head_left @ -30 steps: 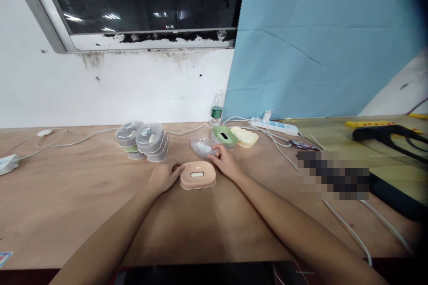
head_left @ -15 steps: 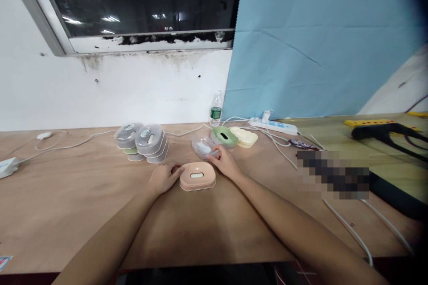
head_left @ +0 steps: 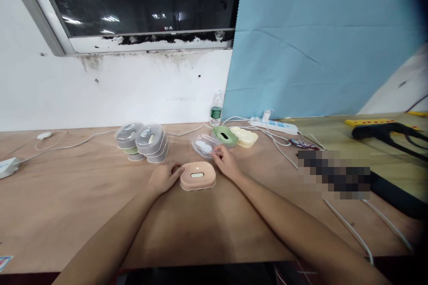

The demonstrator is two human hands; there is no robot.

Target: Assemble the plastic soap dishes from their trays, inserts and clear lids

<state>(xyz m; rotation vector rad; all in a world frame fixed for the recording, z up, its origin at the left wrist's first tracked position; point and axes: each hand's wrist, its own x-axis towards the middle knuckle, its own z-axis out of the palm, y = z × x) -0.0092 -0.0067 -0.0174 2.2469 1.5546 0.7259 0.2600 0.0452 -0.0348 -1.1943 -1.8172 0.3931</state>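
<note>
A pink soap dish [head_left: 198, 176] lies on the wooden table [head_left: 67, 196] between my hands. My left hand [head_left: 163, 177] rests curled against its left end, fingertips touching the rim. My right hand [head_left: 226, 161] pinches the edge of a clear plastic lid [head_left: 203, 147], holding it tilted up just behind the pink dish. A green soap dish [head_left: 225, 136] and a pale yellow one [head_left: 245, 136] sit beyond the right hand.
Two stacks of grey-lidded dishes [head_left: 142, 141] stand to the left. A water bottle [head_left: 216, 109] stands at the wall, beside a white power strip [head_left: 274, 126] with cables running right. A white adapter [head_left: 6, 167] is far left.
The clear lid has tilted further up in my right hand. The left hand and pink dish have stayed put.
</note>
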